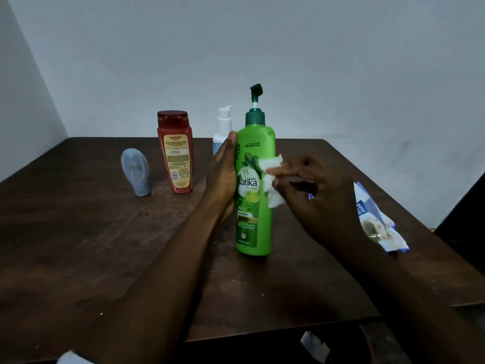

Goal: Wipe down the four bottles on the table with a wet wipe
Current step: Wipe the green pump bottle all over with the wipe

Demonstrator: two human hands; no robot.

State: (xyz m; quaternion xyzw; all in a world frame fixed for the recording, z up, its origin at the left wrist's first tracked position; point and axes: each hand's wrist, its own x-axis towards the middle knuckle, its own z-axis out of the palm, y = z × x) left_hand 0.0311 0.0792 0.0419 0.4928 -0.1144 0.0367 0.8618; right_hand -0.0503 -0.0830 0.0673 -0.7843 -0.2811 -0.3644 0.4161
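Note:
A tall green pump bottle (254, 222) stands upright near the middle of the dark wooden table (78, 232). My left hand (223, 174) grips its left side, thumb up along the edge. My right hand (315, 190) pinches a white wet wipe (271, 179) against the bottle's right front. Behind stand a red bottle (177, 153), a grey-blue tube (136, 172) on its cap, and a white pump bottle (223, 127) partly hidden by my left hand.
A blue and white wet wipe pack (378, 222) lies at the table's right side, just behind my right wrist. Grey walls close in behind and to the left. The table's front edge runs below my forearms.

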